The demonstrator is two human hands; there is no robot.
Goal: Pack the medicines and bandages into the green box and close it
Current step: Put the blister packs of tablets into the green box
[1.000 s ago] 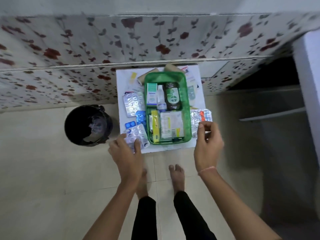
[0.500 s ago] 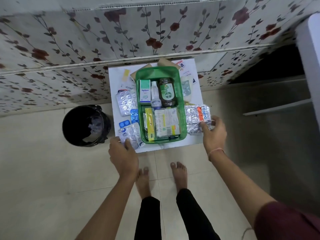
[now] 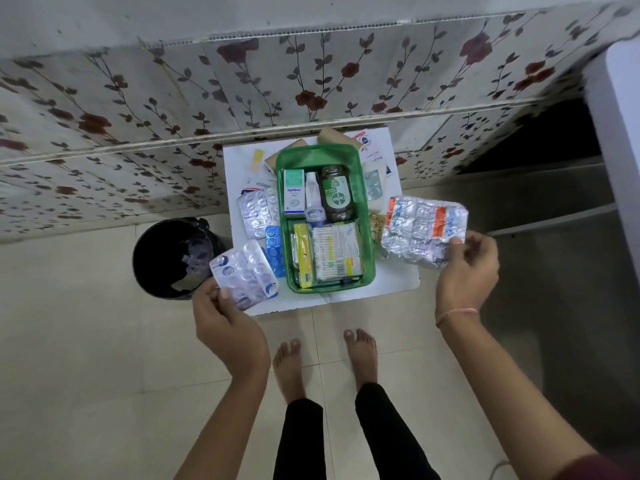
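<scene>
Floral tiles back a white board (image 3: 398,282) on the floor, one green box (image 3: 367,268) at its middle, lid off. Inside: one Optibex carton (image 3: 294,196), one Dettol bottle (image 3: 336,195), one white dropper (image 3: 313,199), one swab pack (image 3: 335,251). Both hands have lifted since a moment ago: the left hand (image 3: 225,323) now pinches one blister strip (image 3: 244,271) above the board's near-left corner, the right hand (image 3: 465,271) grips a silver strip bundle (image 3: 424,230) off the right edge. One black bin (image 3: 173,259) stands left.

My left hand (image 3: 225,317): off the table now, pinching a silver blister strip (image 3: 244,271) clear of the white surface.
My right hand (image 3: 464,268): lifts the orange-banded foil strips (image 3: 422,230) from beside the green box (image 3: 325,220), where they lay.
</scene>
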